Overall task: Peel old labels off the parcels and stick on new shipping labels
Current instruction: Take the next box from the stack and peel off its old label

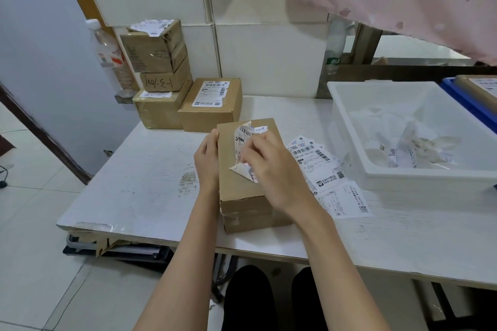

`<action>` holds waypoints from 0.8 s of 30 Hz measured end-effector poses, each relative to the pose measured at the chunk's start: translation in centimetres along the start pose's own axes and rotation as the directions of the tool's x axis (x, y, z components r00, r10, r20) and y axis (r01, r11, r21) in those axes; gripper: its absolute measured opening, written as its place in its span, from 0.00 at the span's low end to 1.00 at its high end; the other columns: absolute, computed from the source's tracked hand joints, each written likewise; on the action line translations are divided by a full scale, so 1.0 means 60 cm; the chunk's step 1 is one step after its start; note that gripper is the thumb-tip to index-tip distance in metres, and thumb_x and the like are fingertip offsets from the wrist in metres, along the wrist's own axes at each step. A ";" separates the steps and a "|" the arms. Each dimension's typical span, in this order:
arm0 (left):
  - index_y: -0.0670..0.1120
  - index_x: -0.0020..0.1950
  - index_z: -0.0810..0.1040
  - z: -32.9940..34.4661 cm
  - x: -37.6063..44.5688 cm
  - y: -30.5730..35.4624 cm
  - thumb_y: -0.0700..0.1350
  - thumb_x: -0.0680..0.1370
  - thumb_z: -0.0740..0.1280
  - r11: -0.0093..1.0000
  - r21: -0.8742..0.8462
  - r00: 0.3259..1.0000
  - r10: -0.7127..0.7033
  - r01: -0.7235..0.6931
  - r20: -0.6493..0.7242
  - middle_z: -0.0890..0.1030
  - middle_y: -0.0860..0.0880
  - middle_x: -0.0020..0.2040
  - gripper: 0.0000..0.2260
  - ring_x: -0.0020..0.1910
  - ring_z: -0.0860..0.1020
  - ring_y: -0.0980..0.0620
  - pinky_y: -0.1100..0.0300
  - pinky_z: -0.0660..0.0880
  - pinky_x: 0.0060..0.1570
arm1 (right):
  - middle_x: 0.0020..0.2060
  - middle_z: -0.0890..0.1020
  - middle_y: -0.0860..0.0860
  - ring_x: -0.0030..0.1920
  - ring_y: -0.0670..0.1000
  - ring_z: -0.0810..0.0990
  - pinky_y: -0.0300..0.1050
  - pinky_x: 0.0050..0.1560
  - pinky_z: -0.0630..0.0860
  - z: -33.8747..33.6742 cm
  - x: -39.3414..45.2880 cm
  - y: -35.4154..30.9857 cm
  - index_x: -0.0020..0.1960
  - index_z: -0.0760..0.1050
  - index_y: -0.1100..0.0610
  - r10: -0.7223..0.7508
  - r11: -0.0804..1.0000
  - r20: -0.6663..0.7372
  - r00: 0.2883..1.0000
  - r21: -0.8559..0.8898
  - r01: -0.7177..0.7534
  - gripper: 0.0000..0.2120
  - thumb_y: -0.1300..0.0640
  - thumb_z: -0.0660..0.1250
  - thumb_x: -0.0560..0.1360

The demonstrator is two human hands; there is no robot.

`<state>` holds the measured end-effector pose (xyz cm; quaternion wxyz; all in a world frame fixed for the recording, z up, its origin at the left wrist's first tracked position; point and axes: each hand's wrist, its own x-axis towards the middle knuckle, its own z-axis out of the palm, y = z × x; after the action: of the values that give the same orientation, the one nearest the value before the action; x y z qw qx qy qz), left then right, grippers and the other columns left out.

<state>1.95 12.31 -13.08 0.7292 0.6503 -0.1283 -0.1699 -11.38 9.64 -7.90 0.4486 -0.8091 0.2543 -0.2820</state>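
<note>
A brown cardboard parcel [239, 193] lies on the white table [139, 183] in front of me. Its old white label [243, 140] is partly torn and curled up from the top face. My left hand [207, 158] grips the parcel's left edge. My right hand [271, 169] lies over the label and pinches its lifted lower part. A fan of new shipping labels [320, 164] is spread on the table just right of the parcel.
A white bin [347, 115] holding crumpled label scraps stands at the right, a blue crate [457, 94] behind it. Several labelled boxes are stacked at the back left [161, 67], one flat box [212, 105] beside them. A plastic bottle [107, 54] stands against the wall.
</note>
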 end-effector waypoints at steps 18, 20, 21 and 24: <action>0.48 0.35 0.72 -0.001 0.004 -0.002 0.48 0.82 0.62 0.999 0.043 1.000 0.021 -0.021 -0.001 0.71 0.56 0.26 0.15 0.27 0.67 0.58 0.66 0.65 0.27 | 0.49 0.70 0.40 0.48 0.40 0.74 0.39 0.53 0.74 -0.001 0.007 0.005 0.52 0.75 0.50 0.058 0.997 -0.100 0.993 -0.044 -0.062 0.14 0.53 0.74 0.69; 0.47 0.35 0.72 -0.001 0.004 -0.003 0.48 0.82 0.62 0.999 0.036 1.000 0.023 -0.023 0.004 0.71 0.54 0.27 0.15 0.29 0.67 0.56 0.63 0.65 0.30 | 0.51 0.71 0.40 0.54 0.42 0.72 0.40 0.55 0.71 -0.006 0.003 -0.005 0.53 0.73 0.50 0.098 0.993 -0.031 0.995 0.066 -0.096 0.19 0.46 0.74 0.66; 0.47 0.34 0.71 -0.001 0.005 -0.004 0.48 0.81 0.62 1.000 0.024 1.000 0.013 -0.013 0.002 0.71 0.54 0.27 0.16 0.30 0.67 0.55 0.61 0.65 0.32 | 0.52 0.70 0.41 0.56 0.43 0.70 0.40 0.55 0.69 -0.006 -0.001 -0.006 0.53 0.72 0.50 0.073 0.997 -0.021 0.997 0.026 -0.073 0.21 0.44 0.71 0.63; 0.48 0.33 0.69 0.000 0.004 -0.003 0.48 0.81 0.63 1.000 0.015 1.000 -0.003 0.003 -0.005 0.68 0.54 0.27 0.17 0.30 0.65 0.54 0.59 0.63 0.32 | 0.54 0.66 0.44 0.58 0.47 0.64 0.40 0.58 0.63 0.006 -0.013 0.003 0.50 0.67 0.51 -0.058 0.935 -0.044 0.997 -0.352 0.039 0.21 0.45 0.62 0.59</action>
<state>2.14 12.23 -13.25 0.7244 0.6563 -0.1267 -0.1686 -11.73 10.29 -8.41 0.2828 -0.8743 0.2924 -0.2648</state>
